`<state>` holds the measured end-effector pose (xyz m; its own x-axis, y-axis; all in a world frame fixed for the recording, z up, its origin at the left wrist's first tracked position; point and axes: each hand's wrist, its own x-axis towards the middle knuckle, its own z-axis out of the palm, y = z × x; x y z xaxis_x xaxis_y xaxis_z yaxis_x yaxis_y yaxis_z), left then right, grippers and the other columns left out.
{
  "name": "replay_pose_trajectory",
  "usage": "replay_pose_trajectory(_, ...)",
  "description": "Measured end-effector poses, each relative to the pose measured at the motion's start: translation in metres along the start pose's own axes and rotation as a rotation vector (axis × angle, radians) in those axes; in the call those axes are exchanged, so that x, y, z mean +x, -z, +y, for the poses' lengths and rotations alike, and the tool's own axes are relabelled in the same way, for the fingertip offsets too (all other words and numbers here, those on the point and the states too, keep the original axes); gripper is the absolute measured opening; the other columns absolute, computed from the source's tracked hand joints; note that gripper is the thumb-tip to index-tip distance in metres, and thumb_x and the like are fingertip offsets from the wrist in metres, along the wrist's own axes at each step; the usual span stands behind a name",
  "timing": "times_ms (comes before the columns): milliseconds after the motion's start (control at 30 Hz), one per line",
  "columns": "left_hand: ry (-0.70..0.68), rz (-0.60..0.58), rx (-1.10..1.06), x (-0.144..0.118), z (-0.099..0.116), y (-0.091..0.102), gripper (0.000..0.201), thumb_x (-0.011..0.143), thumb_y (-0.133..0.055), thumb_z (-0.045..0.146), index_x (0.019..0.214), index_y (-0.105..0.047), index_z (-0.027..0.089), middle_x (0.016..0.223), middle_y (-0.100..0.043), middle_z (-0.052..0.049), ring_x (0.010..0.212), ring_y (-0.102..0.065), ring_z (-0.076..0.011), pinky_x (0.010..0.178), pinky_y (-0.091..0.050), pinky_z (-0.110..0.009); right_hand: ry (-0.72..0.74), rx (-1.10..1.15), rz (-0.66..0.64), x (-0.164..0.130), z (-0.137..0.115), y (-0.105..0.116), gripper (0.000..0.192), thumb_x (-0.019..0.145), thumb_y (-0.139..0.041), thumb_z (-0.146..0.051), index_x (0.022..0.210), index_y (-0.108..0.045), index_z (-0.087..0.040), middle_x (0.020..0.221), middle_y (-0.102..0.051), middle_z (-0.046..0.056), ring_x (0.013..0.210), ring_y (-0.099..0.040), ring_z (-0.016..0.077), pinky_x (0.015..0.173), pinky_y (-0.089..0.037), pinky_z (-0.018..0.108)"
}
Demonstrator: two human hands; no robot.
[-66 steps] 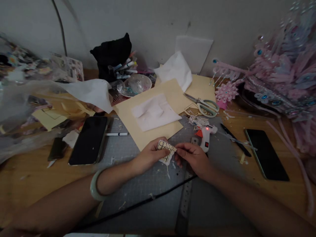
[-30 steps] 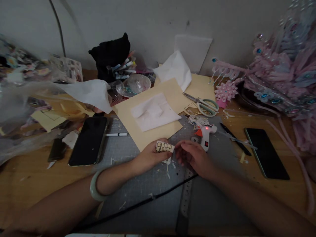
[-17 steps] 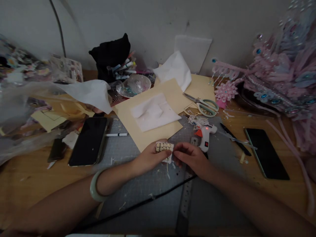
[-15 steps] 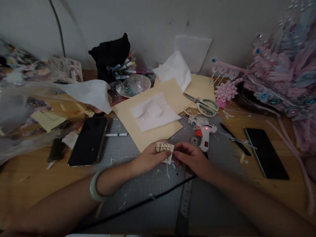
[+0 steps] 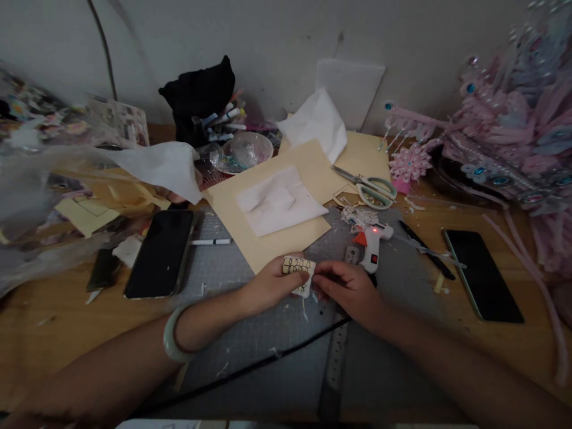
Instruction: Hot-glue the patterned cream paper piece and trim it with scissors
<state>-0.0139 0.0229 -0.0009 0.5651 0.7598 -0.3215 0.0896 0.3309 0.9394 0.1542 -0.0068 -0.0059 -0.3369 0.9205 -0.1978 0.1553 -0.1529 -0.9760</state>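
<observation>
While fingers [image 5: 297, 279] hold card [image 5: 294, 265], the mat [image 5: 250, 342] and wall [image 5: 277, 36] look grey.

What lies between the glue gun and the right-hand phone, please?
In the head view, a slim black tool, crossed by a translucent strip, lies between the glue gun and that phone.

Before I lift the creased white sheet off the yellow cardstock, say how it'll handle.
The creased white sheet is probably floppy, given its soft wrinkles. It looks thin, so likely light. With nothing on top, it may slide across the yellow cardstock if pushed.
</observation>
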Motion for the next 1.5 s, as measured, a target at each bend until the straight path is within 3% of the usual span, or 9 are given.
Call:
replay_pose_trajectory(600, -0.145, -0.051, 0.223, 0.0, 0.0, -0.002, 0.014, 0.075, -0.045, 0.023, 0.064, -0.038, 0.017, 0.057, -0.034, 0.006, 0.052, -0.031, -0.0065, 0.048, -0.027, -0.019, 0.164, -0.305, 0.064, 0.0, -0.002, 0.002, 0.009, 0.077, -0.053, -0.024, 0.074, -0.059, -0.017, 0.061, -0.056, -0.002, 0.055, -0.05, 0.0091, 0.052, -0.038, 0.019)
replay_pose_trajectory(833, -0.128, -0.071, 0.294, -0.002, 0.002, -0.004, 0.015, 0.075, -0.045, 0.024, 0.063, -0.039, 0.017, 0.057, -0.035, 0.006, 0.053, -0.032, -0.0064, 0.049, -0.028, -0.02, 0.005, -0.113, 0.02, 0.003, -0.002, -0.001, 0.005, 0.069, -0.053, -0.019, 0.07, -0.056, -0.016, 0.057, -0.049, -0.004, 0.051, -0.043, 0.0069, 0.047, -0.034, 0.018)
replay_pose_trajectory(1167, -0.034, -0.053, 0.062, 0.001, 0.0, -0.005, 0.012, 0.067, -0.054, 0.022, 0.068, -0.044, 0.015, 0.059, -0.043, 0.005, 0.054, -0.038, -0.0066, 0.05, -0.031, -0.019, -0.228, 0.278, -0.037, 0.007, -0.01, 0.003, 0.016, 0.066, -0.058, -0.03, 0.071, -0.056, -0.015, 0.053, -0.051, -0.005, 0.042, -0.045, 0.0051, 0.041, -0.035, 0.017)
replay_pose_trajectory(1333, -0.051, -0.063, 0.065, 0.002, -0.002, -0.004, 0.01, 0.069, -0.053, 0.022, 0.071, -0.047, 0.014, 0.062, -0.047, 0.003, 0.057, -0.041, -0.0074, 0.052, -0.034, -0.02, -0.201, 0.337, -0.084, 0.007, -0.01, 0.005, 0.018, 0.07, -0.056, -0.033, 0.072, -0.056, -0.016, 0.055, -0.055, -0.003, 0.045, -0.049, 0.0059, 0.042, -0.038, 0.017)
replay_pose_trajectory(1500, -0.048, -0.069, 0.103, 0.0, -0.005, -0.005, 0.01, 0.068, -0.053, 0.02, 0.07, -0.045, 0.015, 0.06, -0.046, 0.004, 0.054, -0.039, -0.0062, 0.049, -0.032, -0.018, -0.177, 0.226, -0.078, 0.005, -0.009, 0.003, 0.017, 0.072, -0.058, -0.032, 0.071, -0.054, -0.015, 0.053, -0.051, -0.005, 0.043, -0.045, 0.0038, 0.041, -0.036, 0.016)
